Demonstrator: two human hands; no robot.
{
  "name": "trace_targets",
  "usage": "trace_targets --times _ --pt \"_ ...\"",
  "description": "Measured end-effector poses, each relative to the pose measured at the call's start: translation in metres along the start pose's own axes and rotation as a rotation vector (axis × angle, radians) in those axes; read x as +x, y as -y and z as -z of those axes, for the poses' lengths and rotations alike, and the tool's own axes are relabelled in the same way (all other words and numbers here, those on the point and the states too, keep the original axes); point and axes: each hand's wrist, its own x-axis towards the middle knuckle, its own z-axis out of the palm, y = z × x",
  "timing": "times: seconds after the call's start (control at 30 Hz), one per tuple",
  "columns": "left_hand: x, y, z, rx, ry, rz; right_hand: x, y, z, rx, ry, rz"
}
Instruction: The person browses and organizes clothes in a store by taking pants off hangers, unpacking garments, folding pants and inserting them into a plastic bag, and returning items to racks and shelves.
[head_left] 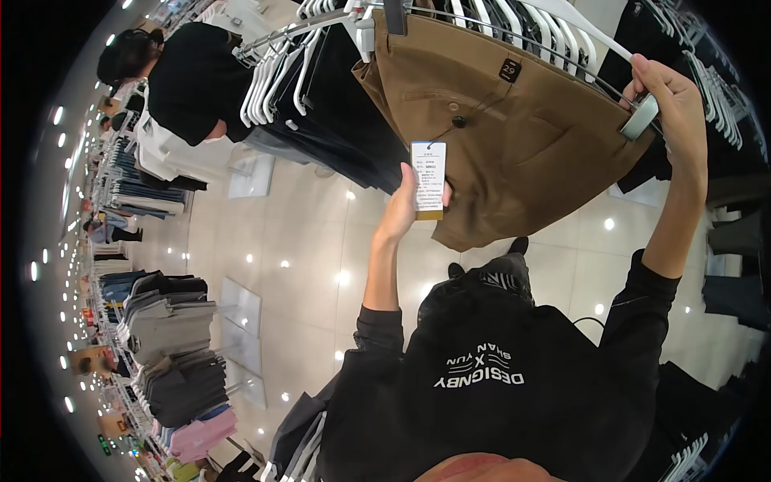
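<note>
Brown pants (514, 161) hang by clips from a white hanger (582, 28) at the upper middle, with a black size 29 sticker near the waistband. My left hand (396, 210) is closed around a white paper hang tag (430, 178), thumb along its left edge and fingertips showing at its right. A thin cord joins the tag to the pants. Up at the right, my right hand (673, 104) grips the end of the hanger, close to its pale clip (639, 118). Small print covers the tag, too fine to read.
Behind the pants runs a metal rail (297, 32) packed with white hangers and dark trousers (341, 120). A person in black (193, 80) stands at the upper left. Clothes racks (169, 321) line the left side, and more garments (735, 265) hang at the right.
</note>
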Motion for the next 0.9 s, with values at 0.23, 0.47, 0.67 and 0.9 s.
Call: trace_targets --times 0.23,0.47,0.67,0.9 --pt "-0.012 -0.004 -0.009 0.025 -0.095 0.031 0.002 -0.006 -0.001 -0.003 0.018 0.013" --pt "-0.011 -0.009 -0.010 0.053 -0.069 0.053 -0.011 -0.005 0.006 0.003 0.026 0.016" --pt "-0.009 0.015 0.001 0.148 -0.068 0.142 -0.022 -0.005 0.006 -0.040 -0.001 0.075" --pt "-0.020 0.077 0.010 0.560 -0.292 -0.034 -0.051 0.017 -0.009 -0.062 -0.007 -0.015"
